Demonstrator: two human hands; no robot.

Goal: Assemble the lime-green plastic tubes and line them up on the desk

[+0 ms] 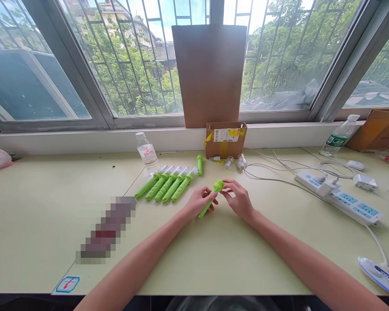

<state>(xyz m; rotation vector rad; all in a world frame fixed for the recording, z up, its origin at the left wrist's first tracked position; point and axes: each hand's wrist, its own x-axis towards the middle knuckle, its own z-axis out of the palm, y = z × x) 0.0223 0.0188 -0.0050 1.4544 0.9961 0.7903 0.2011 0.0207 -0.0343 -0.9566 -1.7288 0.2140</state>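
My left hand [201, 201] is wrapped round a green plastic handle [205, 210], which leans up and to the right over the table. At its top end is a threaded collar with yellow on it, and the fingers of my right hand [239, 201] pinch at this collar. To the left lies a slanted row of several green handles with clear caps [165, 185]. Another green handle without a clear cap [199, 165] is farther back. Near the box lie two clear caps [242, 161] and a yellow ring [220, 162].
An open cardboard box [226, 149] stands by the window sill. Water bottles stand at left [147, 155] and right [339, 137]. A power strip [340, 196] with cables takes up the right side. A white device [380, 276] is at the front right; a blurred patch [108, 229] covers something left.
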